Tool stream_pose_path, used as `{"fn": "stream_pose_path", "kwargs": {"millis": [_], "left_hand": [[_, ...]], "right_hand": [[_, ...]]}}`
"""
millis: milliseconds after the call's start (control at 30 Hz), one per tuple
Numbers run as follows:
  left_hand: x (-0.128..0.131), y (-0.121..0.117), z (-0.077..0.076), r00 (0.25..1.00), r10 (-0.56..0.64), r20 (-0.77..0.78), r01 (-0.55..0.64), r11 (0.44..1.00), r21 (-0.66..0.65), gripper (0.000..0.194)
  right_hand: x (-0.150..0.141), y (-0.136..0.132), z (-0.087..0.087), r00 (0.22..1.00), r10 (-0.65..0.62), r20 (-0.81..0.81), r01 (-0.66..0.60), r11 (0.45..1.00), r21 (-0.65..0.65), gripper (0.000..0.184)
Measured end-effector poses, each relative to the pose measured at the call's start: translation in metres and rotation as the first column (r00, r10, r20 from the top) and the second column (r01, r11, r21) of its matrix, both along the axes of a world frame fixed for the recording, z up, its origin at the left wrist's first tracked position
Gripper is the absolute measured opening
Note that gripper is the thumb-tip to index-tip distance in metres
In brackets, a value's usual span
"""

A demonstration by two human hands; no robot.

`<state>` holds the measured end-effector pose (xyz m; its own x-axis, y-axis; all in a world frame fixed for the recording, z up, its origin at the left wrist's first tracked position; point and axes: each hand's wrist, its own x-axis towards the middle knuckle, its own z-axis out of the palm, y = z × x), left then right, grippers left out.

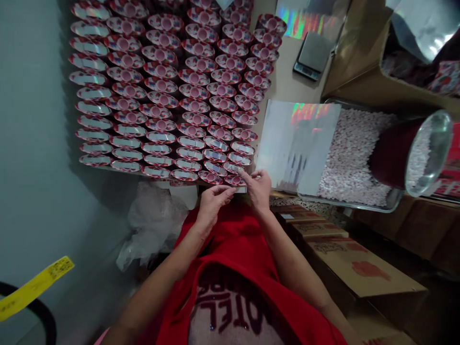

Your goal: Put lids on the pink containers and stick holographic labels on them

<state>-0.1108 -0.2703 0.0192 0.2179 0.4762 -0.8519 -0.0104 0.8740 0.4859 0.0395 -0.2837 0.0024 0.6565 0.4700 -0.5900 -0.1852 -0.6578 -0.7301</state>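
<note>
Rows of small oval-topped containers, red and pink with a printed pattern, stand packed together on the table. The front rows and the left column carry pale shiny strips across their tops; many others show a round pink centre. My left hand is closed in a pinch at the table's front edge, beside a small white strip; what its fingertips hold is too small to make out. Close by, my right hand is also closed, its fingertips over the front right container. Whatever lies between those fingers is hidden.
Right of the rows lie a silvery sheet and a metal tray of pale pellets, with a dark red metal-rimmed pot tipped in it. A small scale sits behind. Cardboard boxes and a clear plastic bag are below the table.
</note>
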Motion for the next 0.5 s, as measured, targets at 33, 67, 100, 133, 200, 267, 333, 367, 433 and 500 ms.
{"fn": "stream_pose_path", "kwargs": {"millis": [33,67,100,133,200,267,333,367,433,500], "left_hand": [[0.000,0.000,-0.004,1.000,-0.004,-0.018,0.004,0.999,0.036,0.041],[0.000,0.000,-0.007,0.999,-0.025,-0.046,0.028,0.997,0.077,0.036],[-0.002,0.001,-0.010,0.994,-0.064,-0.086,0.075,0.989,0.124,0.032],[-0.003,0.003,-0.013,0.983,-0.113,-0.146,0.139,0.974,0.179,0.028],[-0.005,0.008,-0.015,0.926,-0.202,-0.320,0.304,0.900,0.313,0.019],[-0.004,0.014,-0.015,0.822,-0.226,-0.523,0.479,0.771,0.419,0.012],[0.002,0.020,-0.015,0.699,-0.186,-0.691,0.616,0.648,0.448,0.009],[0.005,0.022,-0.016,0.642,-0.158,-0.750,0.663,0.605,0.440,0.008],[0.012,0.024,-0.018,0.559,-0.110,-0.822,0.718,0.560,0.414,0.008],[0.017,0.024,-0.022,0.525,-0.090,-0.846,0.741,0.538,0.402,0.010]], "right_hand": [[0.000,-0.002,0.002,1.000,0.000,-0.031,0.000,1.000,0.007,0.059],[0.000,-0.005,0.005,0.997,-0.002,-0.073,0.004,1.000,0.017,0.057],[0.001,-0.009,0.008,0.992,-0.003,-0.123,0.006,1.000,0.030,0.055],[0.003,-0.014,0.011,0.984,0.005,-0.180,0.003,0.999,0.043,0.054],[0.008,-0.024,0.015,0.962,0.028,-0.271,-0.014,0.998,0.054,0.057],[0.012,-0.031,0.015,0.958,0.032,-0.285,-0.023,0.999,0.036,0.059],[0.013,-0.033,0.009,0.978,0.009,-0.207,-0.009,1.000,0.004,0.057],[0.012,-0.032,0.006,0.990,0.003,-0.142,-0.003,1.000,-0.007,0.055],[0.011,-0.028,-0.002,1.000,0.027,-0.001,-0.027,0.999,-0.031,0.052],[0.009,-0.024,-0.007,0.989,0.084,0.120,-0.074,0.994,-0.085,0.048]]}}
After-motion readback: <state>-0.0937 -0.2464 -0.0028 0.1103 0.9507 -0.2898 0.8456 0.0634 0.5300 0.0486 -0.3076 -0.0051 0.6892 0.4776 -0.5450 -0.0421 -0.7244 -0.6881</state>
